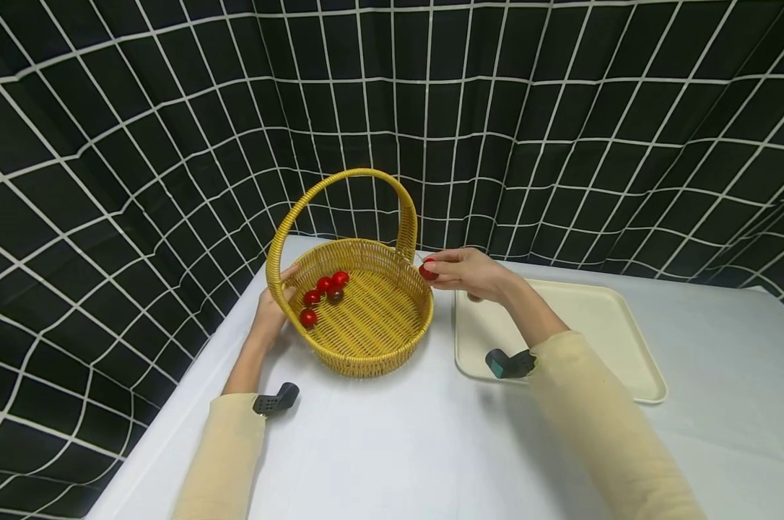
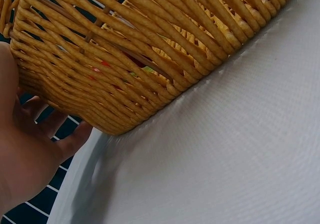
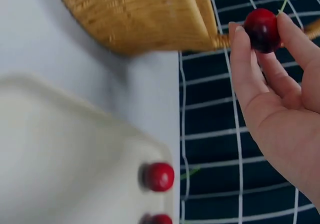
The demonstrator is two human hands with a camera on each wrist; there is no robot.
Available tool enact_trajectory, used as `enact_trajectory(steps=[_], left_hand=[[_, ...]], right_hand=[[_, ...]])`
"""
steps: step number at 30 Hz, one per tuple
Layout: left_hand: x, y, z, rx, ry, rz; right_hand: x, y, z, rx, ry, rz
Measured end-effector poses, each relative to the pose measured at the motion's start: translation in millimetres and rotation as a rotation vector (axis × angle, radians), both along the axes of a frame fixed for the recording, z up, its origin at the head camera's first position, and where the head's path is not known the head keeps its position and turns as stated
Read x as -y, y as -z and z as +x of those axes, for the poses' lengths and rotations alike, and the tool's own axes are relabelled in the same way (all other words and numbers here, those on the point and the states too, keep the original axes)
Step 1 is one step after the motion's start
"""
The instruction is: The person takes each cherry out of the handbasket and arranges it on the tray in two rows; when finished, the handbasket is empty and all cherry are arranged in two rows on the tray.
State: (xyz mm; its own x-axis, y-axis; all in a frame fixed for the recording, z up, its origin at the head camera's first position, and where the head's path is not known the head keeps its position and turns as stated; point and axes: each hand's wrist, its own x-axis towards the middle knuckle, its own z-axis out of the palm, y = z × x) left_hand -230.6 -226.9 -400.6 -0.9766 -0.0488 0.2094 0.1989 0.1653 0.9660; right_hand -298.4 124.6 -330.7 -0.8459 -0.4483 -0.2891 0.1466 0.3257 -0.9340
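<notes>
Cherries (image 1: 324, 284) are split between the basket, the right hand and the tray. Behind everything, beyond both hands, hangs dark gridded cloth (image 1: 410, 108). White surface (image 1: 366, 448) spreads below and between the hands. The tray (image 1: 587, 318) lies flat under the right forearm, to the right of the basket. The basket (image 1: 366, 365), round and woven, stands between the two hands, and its tall handle (image 1: 364, 172) arches from beside the left hand over to the far rim near the right hand.

The left hand (image 1: 268, 312) touches the basket's outer left side; the handle and wall hide part of it, so I cannot tell how far its fingers close round it. The right hand (image 1: 474, 274) pinches one cherry between thumb and fingertips, just beside the basket's right rim.

At least five cherries lie inside the basket on the side nearest the left hand, one of them darker. At least two more show on the tray in the right wrist view, below the right hand, the lower one cut off by the edge. From that split, the work looks partway along: those in the basket seem done, while the held one and the tray ones seem left.

The held cherry is nearly round, without a clear long axis of its own; its stem (image 3: 285, 2) gives the only direction, pointing away from the right palm, leftward toward the basket and away from the person.
</notes>
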Motion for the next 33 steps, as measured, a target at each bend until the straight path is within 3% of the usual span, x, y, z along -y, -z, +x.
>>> enact_trajectory(steps=[5, 9, 13, 20, 33], left_hand=[[5.6, 14.0, -9.4, -0.009, -0.007, 0.004], [6.4, 17.3, -10.9, -0.020, -0.016, -0.012], [5.5, 12.4, -7.6, -0.007, -0.013, 0.007], [-2.6, -7.0, 5.4, 0.006, 0.006, -0.006], [-2.7, -7.8, 6.0, -0.004, 0.007, -0.007]], right_hand=[[-21.9, -0.5, -0.8, 0.007, 0.032, -0.062], [-38.2, 0.3, -1.4, -0.011, 0.047, -0.083], [-51.4, 0.5, -0.8, -0.025, 0.072, -0.065], [-70.1, 4.2, 0.8, -0.025, 0.115, -0.111], [-107.0, 28.4, 0.9, -0.007, 0.311, -0.216]])
